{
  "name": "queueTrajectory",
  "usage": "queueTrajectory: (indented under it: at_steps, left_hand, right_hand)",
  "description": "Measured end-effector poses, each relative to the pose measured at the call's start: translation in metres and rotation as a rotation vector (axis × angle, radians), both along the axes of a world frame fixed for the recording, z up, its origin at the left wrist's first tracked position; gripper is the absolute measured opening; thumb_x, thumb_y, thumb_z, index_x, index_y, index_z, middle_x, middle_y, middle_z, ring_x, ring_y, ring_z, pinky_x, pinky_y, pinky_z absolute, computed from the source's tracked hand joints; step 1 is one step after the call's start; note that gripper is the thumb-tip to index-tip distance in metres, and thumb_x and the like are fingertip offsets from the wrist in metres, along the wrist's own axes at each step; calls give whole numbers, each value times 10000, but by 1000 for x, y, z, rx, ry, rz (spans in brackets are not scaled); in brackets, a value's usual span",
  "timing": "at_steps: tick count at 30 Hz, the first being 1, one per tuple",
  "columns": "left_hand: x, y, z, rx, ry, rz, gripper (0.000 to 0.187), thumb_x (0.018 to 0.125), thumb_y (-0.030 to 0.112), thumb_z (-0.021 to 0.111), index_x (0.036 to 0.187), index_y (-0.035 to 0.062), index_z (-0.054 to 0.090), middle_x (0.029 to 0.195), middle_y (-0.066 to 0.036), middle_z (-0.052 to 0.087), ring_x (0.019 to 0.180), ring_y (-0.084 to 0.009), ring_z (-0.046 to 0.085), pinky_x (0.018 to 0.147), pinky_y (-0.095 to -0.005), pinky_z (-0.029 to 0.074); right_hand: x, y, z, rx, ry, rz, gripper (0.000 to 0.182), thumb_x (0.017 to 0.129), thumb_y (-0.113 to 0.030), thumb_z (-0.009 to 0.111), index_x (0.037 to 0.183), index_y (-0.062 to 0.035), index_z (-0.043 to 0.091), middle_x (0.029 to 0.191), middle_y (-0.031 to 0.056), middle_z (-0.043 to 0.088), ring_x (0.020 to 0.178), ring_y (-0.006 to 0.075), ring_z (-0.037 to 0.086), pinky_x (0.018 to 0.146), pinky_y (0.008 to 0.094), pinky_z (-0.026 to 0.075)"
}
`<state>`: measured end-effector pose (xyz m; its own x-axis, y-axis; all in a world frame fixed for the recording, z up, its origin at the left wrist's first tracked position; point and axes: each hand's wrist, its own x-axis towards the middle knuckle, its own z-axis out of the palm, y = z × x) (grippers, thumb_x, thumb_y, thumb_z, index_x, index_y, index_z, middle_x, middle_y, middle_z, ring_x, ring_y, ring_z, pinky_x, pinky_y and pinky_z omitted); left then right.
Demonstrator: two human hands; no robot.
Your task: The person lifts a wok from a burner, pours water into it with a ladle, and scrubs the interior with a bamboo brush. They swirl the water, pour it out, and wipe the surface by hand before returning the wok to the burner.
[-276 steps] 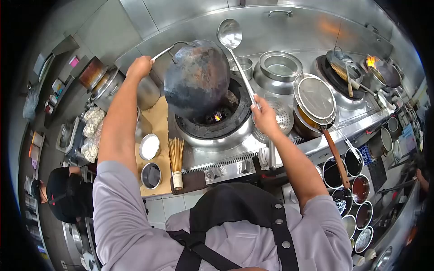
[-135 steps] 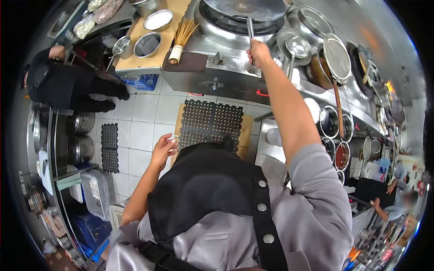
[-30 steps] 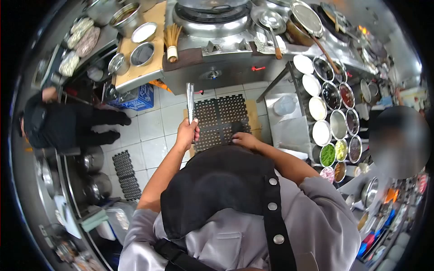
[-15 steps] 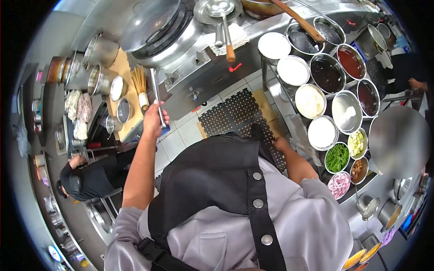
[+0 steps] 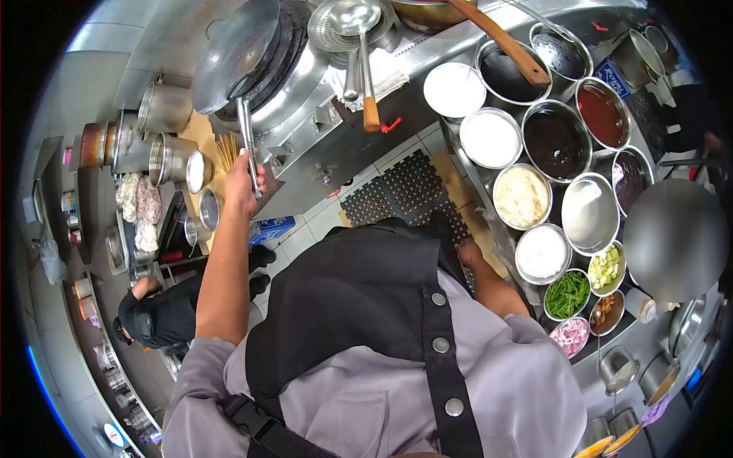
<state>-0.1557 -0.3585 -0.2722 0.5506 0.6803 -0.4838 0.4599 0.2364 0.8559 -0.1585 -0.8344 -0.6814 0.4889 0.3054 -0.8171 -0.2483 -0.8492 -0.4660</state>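
My left hand (image 5: 243, 182) is closed around the metal handle (image 5: 247, 126) of a large wok (image 5: 238, 57), its thumb lying along the handle. The wok is tilted over the left part of the round burner (image 5: 294, 72). Close beside that hand, a bundle of bamboo sticks (image 5: 227, 150), perhaps a wok brush, lies on a wooden board (image 5: 200, 131); its lower end is hidden. My right hand (image 5: 466, 252) hangs low at my right side near the bowl rack, its fingers too hidden to read.
Right, a rack holds bowls of dark sauce (image 5: 557, 141), white powder (image 5: 491, 137), chopped greens (image 5: 567, 295) and pink slices (image 5: 570, 336). A ladle (image 5: 365, 69) rests on a strainer (image 5: 324, 30) beyond the stove edge. Black mats (image 5: 405, 187) cover the floor. Another person (image 5: 164, 317) works at left.
My left hand has moved slightly toward the stove with the wok handle, and the wok looks more tilted. My view has shifted a little. The right hand still hangs at my side.
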Motion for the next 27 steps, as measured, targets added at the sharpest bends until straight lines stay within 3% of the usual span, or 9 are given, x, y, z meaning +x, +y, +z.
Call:
queueTrajectory:
  at_steps: [3,7,9,11,12,15,18,24,27]
  left_hand:
    - [1,16,-3,103,-2,-24,371,1013,419,403,1171,100,509,674,-13,522,498,-100,459,423,-256,392]
    - [-1,29,-1,63,-19,31,376,1011,408,413,1150,75,517,683,-15,530,497,-100,468,415,-250,398]
    - [-3,30,0,92,28,-18,367,1010,398,419,1116,66,532,687,-16,538,486,-100,462,403,-247,393]
    - [1,23,9,47,39,-24,376,1007,397,424,1131,58,534,691,-19,545,466,-101,449,390,-248,378]
    - [2,25,8,69,39,-46,382,1009,396,422,1142,56,533,685,-20,543,464,-103,449,389,-250,377]
    - [-4,35,6,65,49,-104,389,1014,391,416,1159,50,534,675,-22,539,462,-109,455,391,-253,380]
    - [-6,44,5,70,27,-108,392,1017,387,412,1165,47,538,666,-25,535,463,-115,466,399,-256,389]
    - [-16,60,6,246,55,-114,387,1013,381,425,1164,50,556,654,-24,532,454,-110,472,414,-243,397]
    - [-17,60,4,325,102,-107,407,1016,373,419,1181,24,549,651,-14,519,459,-104,470,418,-245,395]
  right_hand:
    - [19,23,-1,-17,-83,9,441,870,-361,588,1109,7,624,1149,246,618,1101,395,578,944,454,444]
    - [60,86,-10,182,-181,-11,439,884,-396,573,1100,-17,622,1099,227,641,1068,382,595,919,453,457]
    - [103,128,30,267,74,-137,428,887,-387,578,1113,-23,599,1074,216,647,1042,360,609,891,437,467]
    - [135,179,7,339,-188,-152,409,882,-356,596,1114,-20,575,1041,211,651,1015,346,617,854,425,475]
    - [150,202,35,457,-55,-375,448,875,-359,608,1155,-13,553,1084,232,632,1039,367,601,869,432,468]
    - [195,255,79,393,-422,-427,533,889,-377,579,1247,9,494,1213,288,562,1144,414,542,916,469,450]
    - [216,294,62,372,-580,-518,476,912,-380,551,1194,3,539,1182,282,585,1127,415,555,896,477,457]
    - [216,300,78,562,-540,-679,473,959,-449,461,1101,-24,609,845,143,702,865,344,669,813,462,480]
    - [232,299,23,485,-400,-691,491,957,-472,456,1096,-24,600,864,157,698,865,341,672,813,454,480]
